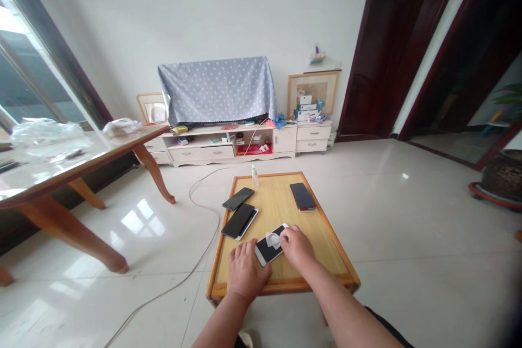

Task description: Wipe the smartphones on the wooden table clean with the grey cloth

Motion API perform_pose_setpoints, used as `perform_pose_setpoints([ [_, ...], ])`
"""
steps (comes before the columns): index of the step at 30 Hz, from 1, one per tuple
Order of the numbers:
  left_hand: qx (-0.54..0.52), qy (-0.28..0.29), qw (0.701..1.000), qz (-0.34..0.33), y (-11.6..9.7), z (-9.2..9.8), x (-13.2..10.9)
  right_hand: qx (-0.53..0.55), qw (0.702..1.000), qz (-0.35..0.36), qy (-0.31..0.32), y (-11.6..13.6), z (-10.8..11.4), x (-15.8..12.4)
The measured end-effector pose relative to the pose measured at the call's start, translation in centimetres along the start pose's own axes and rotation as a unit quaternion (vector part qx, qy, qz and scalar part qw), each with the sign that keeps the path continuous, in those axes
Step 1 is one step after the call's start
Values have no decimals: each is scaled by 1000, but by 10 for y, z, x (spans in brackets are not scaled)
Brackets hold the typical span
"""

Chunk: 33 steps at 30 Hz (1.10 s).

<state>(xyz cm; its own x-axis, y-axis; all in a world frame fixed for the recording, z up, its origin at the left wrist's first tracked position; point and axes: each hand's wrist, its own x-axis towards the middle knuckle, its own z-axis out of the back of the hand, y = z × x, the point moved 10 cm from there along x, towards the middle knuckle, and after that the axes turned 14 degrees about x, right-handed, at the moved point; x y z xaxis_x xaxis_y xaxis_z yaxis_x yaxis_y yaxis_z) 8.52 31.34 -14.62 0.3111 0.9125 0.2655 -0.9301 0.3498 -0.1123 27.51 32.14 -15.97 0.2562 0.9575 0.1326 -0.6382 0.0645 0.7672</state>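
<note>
White smartphone (pixel 269 250) lies screen-up on low wooden worktop (pixel 322 244), near its front edge, betw both hands. Long axis runs diagonally, lower-left to upper-right. Likely light, stiff and slick, w/ fragile glass, so best held by its edges. Left hand (pixel 247 272) sits at lower-left end, fingers against the edge; can't tell if that grip is clamped. Right hand (pixel 297 247) bears on upper-right end, grip closed on white wipe (pixel 273 239) pressed to the screen. Just beyond, left side: black phone (pixel 238 220) stacked on white phone (pixel 253 223), then 2nd black phone (pixel 238 198). Dark phone (pixel 302 196) w/ reddish edge lies at right. Small clear bottle (pixel 255 175) stands at far rim. Further off: cable (pixel 204 209) on tiled floor (pixel 387 217), cream cabinet (pixel 202 153), polka-dot cloth (pixel 218 89) above it.
</note>
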Motion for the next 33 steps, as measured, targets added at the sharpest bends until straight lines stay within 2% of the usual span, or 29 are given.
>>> perform_pose_setpoints([
  [6, 1, -34, 999, -28, -5, 13, -3, 42, 996, 62, -43, 24, 20, -4],
  [10, -1, -28, 997, -65, -12, 20, -8, 126, 986, 106, -3, 47, -4, -20],
  [14, -15, -15, 997, -74, -12, 23, -13, 257, 960, 107, 27, 60, -30, -34],
  [19, -38, -22, 997, -57, -3, 21, -14, 372, 925, 66, 50, 61, -44, -39],
  [23, -33, -29, 997, -56, -1, 19, -14, 373, 925, 66, 39, 61, -40, -38],
  [26, -32, -34, 997, -56, -4, 22, -15, 381, 923, 40, 27, 51, -38, -36],
  [33, -31, -31, 996, -75, -8, 26, -15, 468, 882, -45, 25, 28, -45, -33],
])
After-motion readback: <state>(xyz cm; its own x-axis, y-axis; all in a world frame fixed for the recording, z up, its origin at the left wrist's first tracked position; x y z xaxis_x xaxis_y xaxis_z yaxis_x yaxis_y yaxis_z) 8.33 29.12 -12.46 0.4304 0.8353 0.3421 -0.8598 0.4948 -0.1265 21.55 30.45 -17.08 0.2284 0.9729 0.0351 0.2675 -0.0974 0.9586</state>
